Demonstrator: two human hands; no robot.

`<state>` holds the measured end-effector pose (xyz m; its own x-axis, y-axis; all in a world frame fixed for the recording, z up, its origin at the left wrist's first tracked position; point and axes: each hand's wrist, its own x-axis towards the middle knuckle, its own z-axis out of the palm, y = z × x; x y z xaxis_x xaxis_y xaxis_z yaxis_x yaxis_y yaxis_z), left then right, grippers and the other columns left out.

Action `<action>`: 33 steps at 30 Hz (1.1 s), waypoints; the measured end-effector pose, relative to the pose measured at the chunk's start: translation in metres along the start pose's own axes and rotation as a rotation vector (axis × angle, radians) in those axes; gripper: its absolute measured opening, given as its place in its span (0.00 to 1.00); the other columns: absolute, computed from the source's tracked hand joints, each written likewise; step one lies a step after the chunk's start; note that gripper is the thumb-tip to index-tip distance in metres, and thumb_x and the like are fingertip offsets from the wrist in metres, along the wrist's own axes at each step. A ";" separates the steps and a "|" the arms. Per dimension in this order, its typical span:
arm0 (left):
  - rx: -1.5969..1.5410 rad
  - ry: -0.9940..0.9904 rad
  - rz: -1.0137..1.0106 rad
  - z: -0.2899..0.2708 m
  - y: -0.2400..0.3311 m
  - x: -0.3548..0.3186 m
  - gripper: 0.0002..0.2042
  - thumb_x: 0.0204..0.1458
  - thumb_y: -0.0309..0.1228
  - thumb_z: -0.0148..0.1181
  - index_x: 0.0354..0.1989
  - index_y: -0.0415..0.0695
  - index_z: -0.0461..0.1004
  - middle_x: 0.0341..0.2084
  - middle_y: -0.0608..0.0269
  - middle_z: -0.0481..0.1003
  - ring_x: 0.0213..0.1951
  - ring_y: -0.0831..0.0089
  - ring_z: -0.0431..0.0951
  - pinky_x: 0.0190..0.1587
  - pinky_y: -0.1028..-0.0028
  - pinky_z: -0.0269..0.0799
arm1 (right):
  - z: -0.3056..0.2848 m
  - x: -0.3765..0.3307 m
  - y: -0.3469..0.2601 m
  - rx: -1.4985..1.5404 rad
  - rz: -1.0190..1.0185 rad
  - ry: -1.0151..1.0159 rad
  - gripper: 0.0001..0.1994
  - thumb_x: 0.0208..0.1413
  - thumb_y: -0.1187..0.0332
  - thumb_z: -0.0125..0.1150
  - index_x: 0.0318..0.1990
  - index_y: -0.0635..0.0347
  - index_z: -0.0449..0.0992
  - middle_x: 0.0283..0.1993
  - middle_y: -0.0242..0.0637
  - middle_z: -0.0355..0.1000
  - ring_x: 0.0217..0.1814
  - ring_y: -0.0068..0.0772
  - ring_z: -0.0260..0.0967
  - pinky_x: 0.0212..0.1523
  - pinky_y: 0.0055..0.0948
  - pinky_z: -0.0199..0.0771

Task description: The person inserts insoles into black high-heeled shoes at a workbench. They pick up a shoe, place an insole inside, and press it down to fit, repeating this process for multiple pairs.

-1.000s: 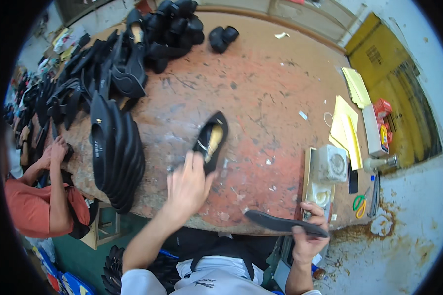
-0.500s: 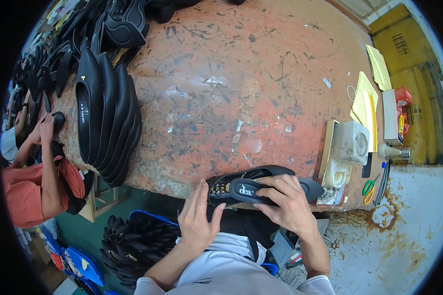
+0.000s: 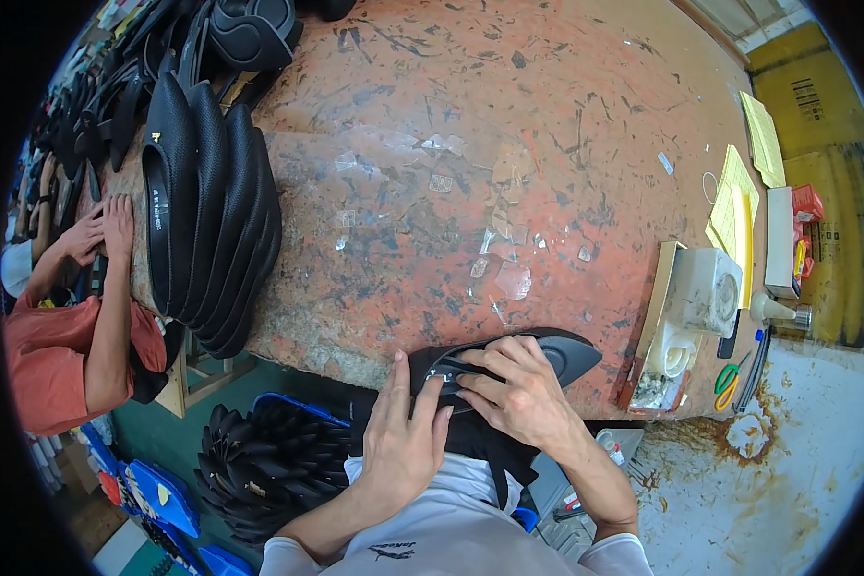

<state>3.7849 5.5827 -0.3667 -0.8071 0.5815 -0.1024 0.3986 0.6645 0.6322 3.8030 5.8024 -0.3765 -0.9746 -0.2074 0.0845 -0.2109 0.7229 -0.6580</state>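
Note:
A black shoe (image 3: 420, 365) lies at the near table edge, its heel to the left. Over it rests a black insole (image 3: 574, 357) with its heel end inside the shoe; the broad front end lies over the toe. My left hand (image 3: 400, 437) is around the shoe's heel, one finger pressing on the insole's heel end, the others outside. From above, my right hand (image 3: 520, 394) pinches the insole's middle with bent fingers. Its grip hides much of the shoe opening.
Several nested black shoes (image 3: 211, 221) stand at left, with black insoles (image 3: 254, 43) behind. A white container (image 3: 706, 288), scissors (image 3: 728, 384) and yellow papers (image 3: 734, 206) lie right. A co-worker in a red shirt (image 3: 58, 365) sits left; a black pile (image 3: 259, 470) is below.
The insole's heel end has gone down into the shoe, its front end moving left over the toe. My right hand has moved left; a left finger now touches the insole.

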 end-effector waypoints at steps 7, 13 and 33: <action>0.138 -0.085 -0.032 -0.005 0.011 0.014 0.24 0.62 0.30 0.64 0.60 0.22 0.76 0.72 0.18 0.59 0.66 0.28 0.71 0.66 0.48 0.74 | 0.005 0.002 0.002 -0.020 0.016 -0.006 0.12 0.48 0.70 0.79 0.42 0.60 0.89 0.54 0.32 0.82 0.55 0.37 0.75 0.59 0.40 0.72; 0.244 -0.155 -0.031 -0.004 0.014 0.027 0.24 0.59 0.33 0.63 0.56 0.22 0.80 0.72 0.24 0.61 0.65 0.37 0.69 0.63 0.49 0.70 | 0.004 0.002 0.001 -0.051 0.013 -0.039 0.15 0.50 0.66 0.78 0.45 0.60 0.87 0.54 0.36 0.80 0.58 0.41 0.73 0.62 0.45 0.69; 0.174 -0.180 0.153 -0.009 0.003 0.034 0.22 0.56 0.39 0.70 0.48 0.27 0.84 0.75 0.33 0.62 0.59 0.44 0.74 0.58 0.49 0.77 | -0.018 -0.004 0.000 -0.470 0.558 0.016 0.32 0.46 0.54 0.85 0.51 0.62 0.74 0.46 0.43 0.70 0.52 0.50 0.66 0.54 0.47 0.63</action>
<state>3.7543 5.6002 -0.3614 -0.6479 0.7447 -0.1605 0.5910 0.6243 0.5108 3.8059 5.8157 -0.3636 -0.9468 0.2818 -0.1557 0.3109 0.9257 -0.2155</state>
